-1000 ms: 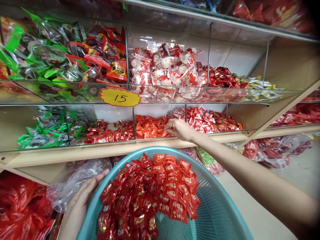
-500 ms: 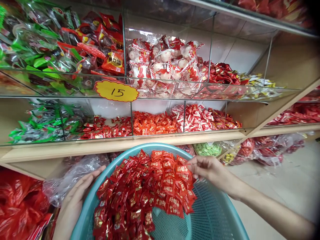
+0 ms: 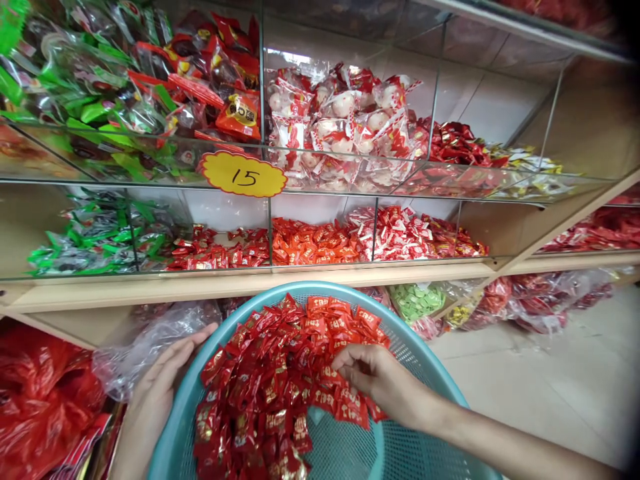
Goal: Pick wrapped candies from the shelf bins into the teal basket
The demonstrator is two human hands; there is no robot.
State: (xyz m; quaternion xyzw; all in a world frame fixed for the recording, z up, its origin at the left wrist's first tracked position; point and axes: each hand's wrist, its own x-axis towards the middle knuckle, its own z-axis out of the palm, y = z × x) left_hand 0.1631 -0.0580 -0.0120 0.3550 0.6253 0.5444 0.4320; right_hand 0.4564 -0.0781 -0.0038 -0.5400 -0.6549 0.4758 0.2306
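Note:
A teal plastic basket [image 3: 167, 427] with mesh walls holds many small red packets [image 3: 255, 373], darker ones at left and brighter ones in rows toward the right. Against the basket's outer left side lies my left hand [image 3: 163, 373], its fingers extended along the rim. My right hand [image 3: 367, 373] is inside the basket over the brighter red packets, with thumb and fingertips pinched together at a packet. Whether the fingertips grip that packet is hard to make out. Bare mesh shows at the basket's lower right.
Glass-fronted shelves [image 3: 350, 275] with divided compartments of wrapped sweets stand beyond the basket. A yellow price tag [image 3: 244, 175] reads 15. Clear bags [image 3: 160, 340] and a red plastic bag [image 3: 45, 393] are at left. Bagged goods [image 3: 540, 303] lie on the tiled floor at right.
My right hand has moved left and down, from the basket's right rim to over the packets. My left hand stays at the left side. The view has shifted slightly.

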